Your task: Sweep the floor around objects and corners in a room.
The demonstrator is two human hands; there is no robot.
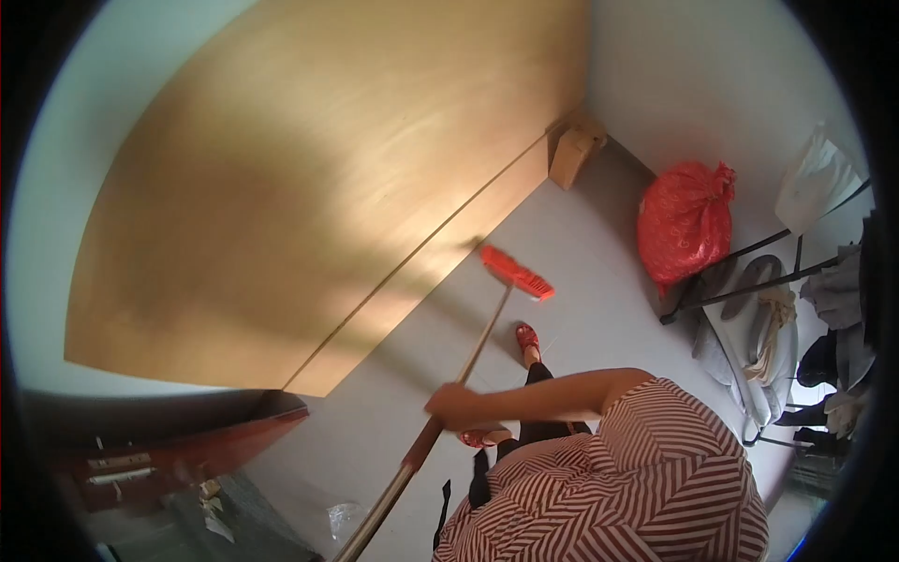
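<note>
My right hand (449,406) grips the long handle (484,334) of a push broom, around its reddish-brown sleeve (423,446). The handle slants from the bottom of the view up to a red broom head (516,272), whose bristles seem to be on the grey floor (583,239). The broom head lies beyond my red shoe (527,337), close to the base of a wood-coloured panel (337,183). My left hand is out of view.
Against the far wall are a cardboard box (576,151) and a tied red plastic bag (685,221). A black metal rack (744,295) with clothes stands to the right. Clear plastic (343,520) lies on the floor at lower left, near a dark red piece of furniture (246,442).
</note>
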